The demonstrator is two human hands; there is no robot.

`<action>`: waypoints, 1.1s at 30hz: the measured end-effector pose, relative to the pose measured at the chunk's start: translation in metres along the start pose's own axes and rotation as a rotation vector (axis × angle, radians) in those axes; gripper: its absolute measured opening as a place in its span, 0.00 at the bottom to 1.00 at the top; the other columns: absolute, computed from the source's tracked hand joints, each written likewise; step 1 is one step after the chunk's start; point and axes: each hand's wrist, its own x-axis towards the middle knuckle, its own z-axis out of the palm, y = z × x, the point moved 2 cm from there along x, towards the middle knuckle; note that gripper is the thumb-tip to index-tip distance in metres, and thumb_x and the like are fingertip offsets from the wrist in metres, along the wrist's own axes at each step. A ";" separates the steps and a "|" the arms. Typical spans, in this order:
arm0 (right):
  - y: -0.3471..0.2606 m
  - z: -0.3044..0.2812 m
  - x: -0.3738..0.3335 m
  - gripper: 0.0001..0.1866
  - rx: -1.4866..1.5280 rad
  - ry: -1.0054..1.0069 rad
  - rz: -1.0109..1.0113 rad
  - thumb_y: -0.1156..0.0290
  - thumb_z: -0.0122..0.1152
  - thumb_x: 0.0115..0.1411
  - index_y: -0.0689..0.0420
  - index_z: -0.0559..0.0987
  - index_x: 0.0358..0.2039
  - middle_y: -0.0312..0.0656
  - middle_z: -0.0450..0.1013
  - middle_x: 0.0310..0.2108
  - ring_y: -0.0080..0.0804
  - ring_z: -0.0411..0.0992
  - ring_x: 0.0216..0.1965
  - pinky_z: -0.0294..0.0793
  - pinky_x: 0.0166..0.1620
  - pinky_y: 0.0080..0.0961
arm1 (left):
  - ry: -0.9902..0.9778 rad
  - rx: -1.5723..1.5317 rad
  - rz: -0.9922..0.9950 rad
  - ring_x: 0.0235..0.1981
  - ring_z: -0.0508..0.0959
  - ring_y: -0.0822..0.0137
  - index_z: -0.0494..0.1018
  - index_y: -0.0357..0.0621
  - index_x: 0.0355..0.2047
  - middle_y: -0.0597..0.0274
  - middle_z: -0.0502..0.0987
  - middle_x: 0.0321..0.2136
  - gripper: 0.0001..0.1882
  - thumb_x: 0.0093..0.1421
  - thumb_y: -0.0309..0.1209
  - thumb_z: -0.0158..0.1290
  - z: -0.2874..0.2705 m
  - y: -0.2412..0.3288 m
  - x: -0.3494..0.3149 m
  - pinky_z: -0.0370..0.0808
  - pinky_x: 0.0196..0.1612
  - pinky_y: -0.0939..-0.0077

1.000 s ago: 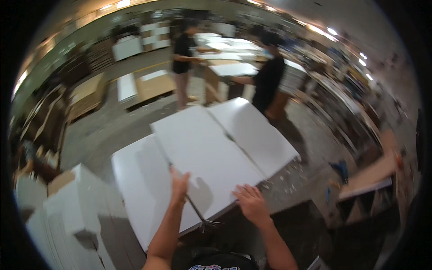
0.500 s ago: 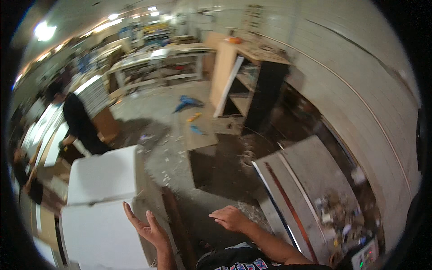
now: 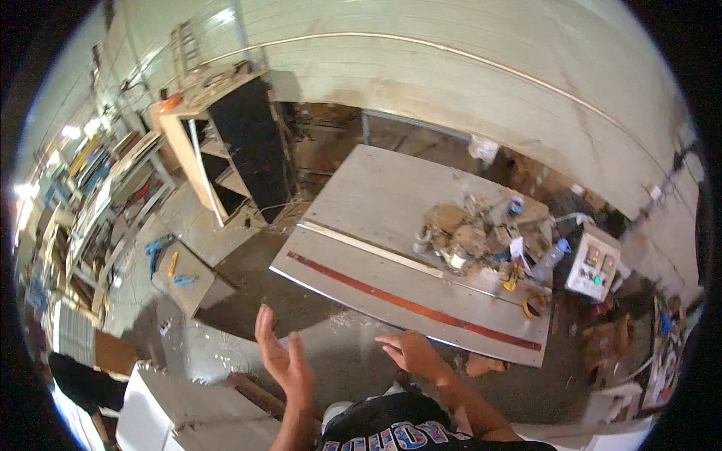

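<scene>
My left hand [image 3: 284,359] is raised in front of me, fingers pointing up and thumb apart, with nothing in it. To its right, my right hand [image 3: 414,355] is held with its fingers stretched to the left, also without anything in it. It is nearest the front edge of a grey worktable [image 3: 421,180], which has a long reddish strip [image 3: 406,297] and a pale metal rail [image 3: 361,246] across its top. I cannot make out whether the right hand touches the edge.
On the table's right lie a cluttered heap [image 3: 459,229], a tape roll [image 3: 535,304], a plastic bottle [image 3: 553,257] and yellow-handled pliers [image 3: 514,276]. A control box [image 3: 593,261] stands beyond. White stacked panels [image 3: 162,410] are at lower left; a cabinet [image 3: 252,143] and blue power tool [image 3: 156,248] lie farther off.
My view has swung right, bringing the whole worktable and control box in. The white stack and the person in black have slid toward the lower left. Both hands remain raised.
</scene>
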 end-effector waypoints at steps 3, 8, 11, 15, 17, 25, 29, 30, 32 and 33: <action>0.021 -0.018 -0.025 0.18 -0.023 0.065 0.046 0.61 0.67 0.75 0.46 0.89 0.62 0.52 0.88 0.49 0.61 0.85 0.50 0.82 0.55 0.54 | -0.144 -0.091 -0.032 0.80 0.66 0.48 0.72 0.31 0.74 0.42 0.68 0.78 0.30 0.72 0.24 0.57 0.059 0.014 -0.017 0.57 0.83 0.50; 0.050 -0.026 -0.044 0.22 -0.042 0.049 0.147 0.61 0.68 0.74 0.49 0.86 0.66 0.53 0.87 0.52 0.59 0.85 0.53 0.84 0.55 0.55 | -0.341 -0.153 -0.072 0.77 0.70 0.49 0.79 0.32 0.65 0.44 0.71 0.72 0.22 0.72 0.21 0.57 0.114 0.007 -0.021 0.63 0.80 0.52; 0.055 -0.037 -0.058 0.20 -0.088 0.278 0.188 0.63 0.68 0.74 0.50 0.87 0.64 0.51 0.87 0.52 0.57 0.85 0.53 0.83 0.58 0.53 | -0.478 -0.284 -0.075 0.68 0.77 0.57 0.79 0.32 0.63 0.50 0.76 0.67 0.19 0.73 0.17 0.54 0.138 -0.011 -0.013 0.72 0.73 0.59; 0.041 -0.058 -0.088 0.19 -0.262 0.528 0.375 0.66 0.69 0.74 0.52 0.87 0.63 0.50 0.87 0.54 0.54 0.84 0.55 0.82 0.62 0.52 | -0.749 -0.434 -0.186 0.58 0.82 0.62 0.80 0.34 0.62 0.52 0.83 0.61 0.14 0.82 0.27 0.55 0.181 -0.042 0.005 0.80 0.65 0.64; 0.017 -0.065 -0.108 0.19 -0.261 0.701 0.470 0.68 0.69 0.73 0.51 0.87 0.63 0.48 0.87 0.56 0.53 0.84 0.57 0.81 0.62 0.52 | -0.836 -0.423 -0.179 0.53 0.85 0.62 0.80 0.34 0.63 0.51 0.85 0.58 0.16 0.82 0.29 0.56 0.204 -0.051 0.017 0.84 0.59 0.62; -0.122 -0.066 -0.193 0.19 -0.641 1.095 0.894 0.69 0.72 0.72 0.52 0.88 0.61 0.47 0.87 0.57 0.49 0.83 0.60 0.79 0.65 0.50 | -1.409 -0.535 -0.297 0.45 0.88 0.60 0.79 0.33 0.65 0.46 0.88 0.54 0.18 0.84 0.33 0.55 0.267 -0.026 -0.009 0.87 0.50 0.60; -0.195 -0.046 -0.249 0.19 -0.636 1.363 1.174 0.72 0.72 0.70 0.52 0.88 0.61 0.47 0.86 0.59 0.50 0.82 0.62 0.78 0.67 0.50 | -1.665 -0.693 -0.267 0.44 0.88 0.63 0.78 0.31 0.64 0.49 0.90 0.47 0.18 0.84 0.33 0.56 0.276 0.018 -0.074 0.88 0.49 0.66; -0.211 -0.042 -0.264 0.19 -0.625 1.460 1.190 0.73 0.72 0.70 0.52 0.88 0.61 0.47 0.85 0.62 0.51 0.81 0.64 0.78 0.68 0.51 | -1.741 -0.751 -0.261 0.44 0.88 0.63 0.78 0.31 0.64 0.49 0.90 0.48 0.18 0.84 0.33 0.56 0.279 0.033 -0.094 0.88 0.49 0.65; -0.245 -0.030 -0.293 0.21 -0.742 1.609 1.259 0.72 0.71 0.70 0.52 0.87 0.62 0.49 0.82 0.66 0.54 0.78 0.67 0.76 0.69 0.54 | -1.876 -0.855 -0.218 0.46 0.88 0.64 0.78 0.30 0.65 0.49 0.89 0.49 0.19 0.84 0.34 0.56 0.281 0.065 -0.132 0.87 0.52 0.65; -0.263 -0.025 -0.307 0.21 -0.877 1.655 1.315 0.72 0.72 0.70 0.52 0.86 0.63 0.50 0.80 0.68 0.57 0.76 0.69 0.75 0.71 0.55 | -1.929 -0.910 -0.181 0.48 0.87 0.65 0.78 0.30 0.66 0.49 0.89 0.50 0.20 0.85 0.35 0.56 0.285 0.084 -0.154 0.86 0.54 0.65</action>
